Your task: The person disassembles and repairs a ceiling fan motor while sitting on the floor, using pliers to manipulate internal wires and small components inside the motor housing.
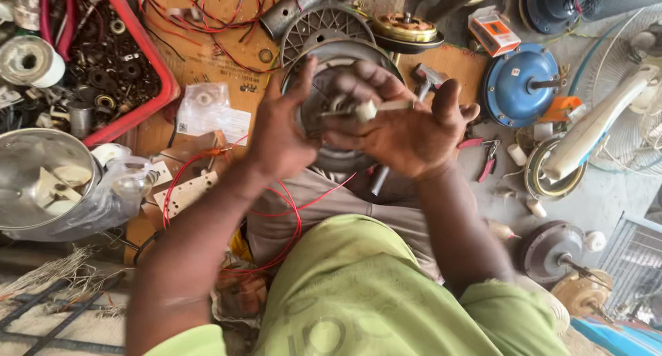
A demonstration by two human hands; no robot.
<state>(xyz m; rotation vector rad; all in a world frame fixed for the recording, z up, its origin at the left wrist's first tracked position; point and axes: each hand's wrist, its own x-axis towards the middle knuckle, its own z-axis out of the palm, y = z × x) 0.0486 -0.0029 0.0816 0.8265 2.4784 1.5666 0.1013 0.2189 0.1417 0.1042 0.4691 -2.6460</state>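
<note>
Cluttered repair floor w/ fan parts all round. We hold a small cream-tipped shaft [365, 110] over the grey motor housing [331, 59]: right hand [407, 132] fingers pinching it, left hand [283, 132] fingers spread beside. Likely mid-fitting; next needs steady alignment w/ the housing.

Fan motor [345, 132] mostly hidden behind both hands; fingers [345, 87] motion-blurred.

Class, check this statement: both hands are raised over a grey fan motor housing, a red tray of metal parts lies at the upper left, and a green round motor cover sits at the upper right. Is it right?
Not quite. In the head view the round motor cover at the upper right is blue, not green. The rest holds: the left hand and right hand are raised over the grey fan motor housing, and the red tray of metal parts lies at the upper left.
</note>
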